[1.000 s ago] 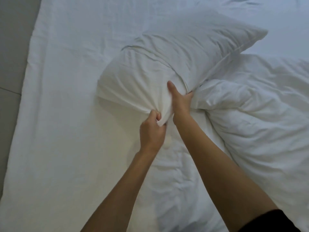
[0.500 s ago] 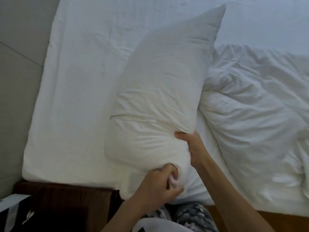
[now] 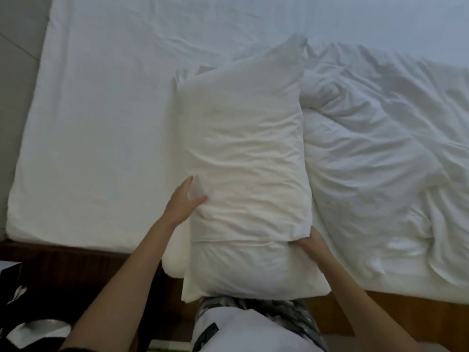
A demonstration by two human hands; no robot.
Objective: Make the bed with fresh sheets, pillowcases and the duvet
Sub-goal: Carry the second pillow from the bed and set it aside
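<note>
white pillow (image 3: pixel 243 158) lengthwise on sheeted bed (image 3: pixel 101 110), beside crumpled duvet (image 3: pixel 375 161); left hand (image 3: pixel 184 203) flat, fingers spread against its side; right hand (image 3: pixel 313 246) gripping pillowcase edge.

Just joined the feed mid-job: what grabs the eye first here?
A white pillow stands lengthwise at the bed's near edge, the left hand flat against its side and the right hand at its lower right corner. A rumpled duvet lies heaped to its right on the sheet.
</note>
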